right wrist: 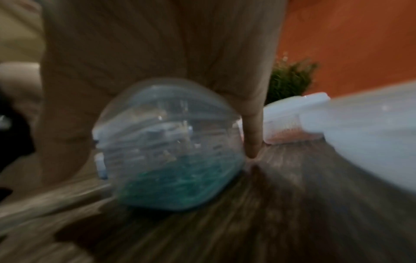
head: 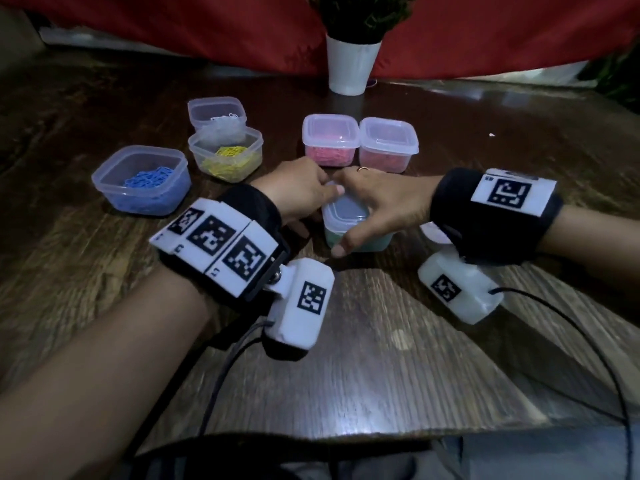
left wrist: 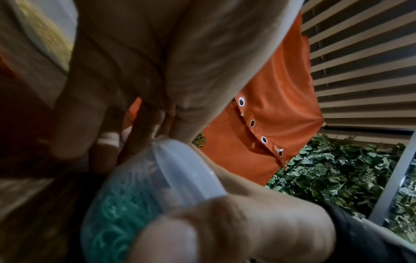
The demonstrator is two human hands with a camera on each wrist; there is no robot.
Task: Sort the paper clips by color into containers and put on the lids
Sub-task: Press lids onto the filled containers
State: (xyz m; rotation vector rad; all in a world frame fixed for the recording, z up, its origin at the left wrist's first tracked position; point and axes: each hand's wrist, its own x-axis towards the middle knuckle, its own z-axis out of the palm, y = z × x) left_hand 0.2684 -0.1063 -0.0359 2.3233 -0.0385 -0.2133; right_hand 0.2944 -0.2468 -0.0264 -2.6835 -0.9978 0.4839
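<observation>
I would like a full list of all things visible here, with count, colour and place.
Green-clip container: 1, clear, lidded, centre, between both hands.
Pink-clip containers: 2, lidded, behind the hands.
Yellow-clip container: 1, open, left.
White-clip container: 1, open, behind the yellow one.
Blue-clip container: 1, open, far left.
Plant pot: 1, white, table's back.
Table: 1, dark wood.
Red cloth: 1, background.
Left hand: on the lid.
Right hand: grips the container.

— Any words or numbers to read here?
— None. Only black-and-white square code markers [head: 217,239] on the wrist bands [head: 491,216] and on the white camera housings [head: 300,306]; the containers bear no labels.
</observation>
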